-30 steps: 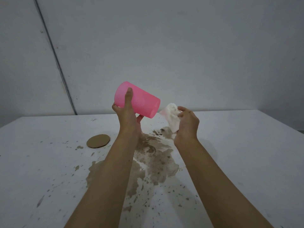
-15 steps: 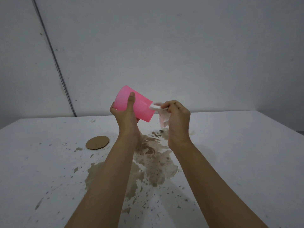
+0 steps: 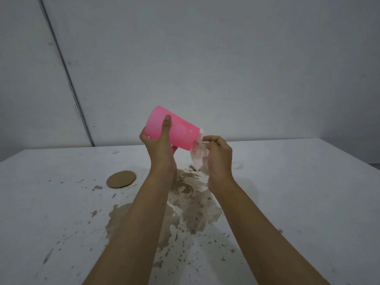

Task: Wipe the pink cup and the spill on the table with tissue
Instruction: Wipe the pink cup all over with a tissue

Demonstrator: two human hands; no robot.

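My left hand (image 3: 159,148) holds the pink cup (image 3: 181,131) in the air above the table, tilted on its side with the mouth pointing right and slightly down. My right hand (image 3: 219,159) pinches a crumpled white tissue (image 3: 197,154) against the rim at the cup's mouth; part of the tissue hangs below the rim. A brown spill (image 3: 191,204) spreads over the white table (image 3: 308,192) under both forearms, with splatter reaching toward the near edge.
A round brown cardboard coaster (image 3: 121,179) lies flat on the table left of the spill. Small brown specks dot the near left part of the table. A faint ring stain (image 3: 238,166) sits right of my right hand. A grey wall stands behind.
My right hand brought the tissue from beside the cup up to its mouth and now presses it at the rim. The cup stays in my left hand, tilted about the same.
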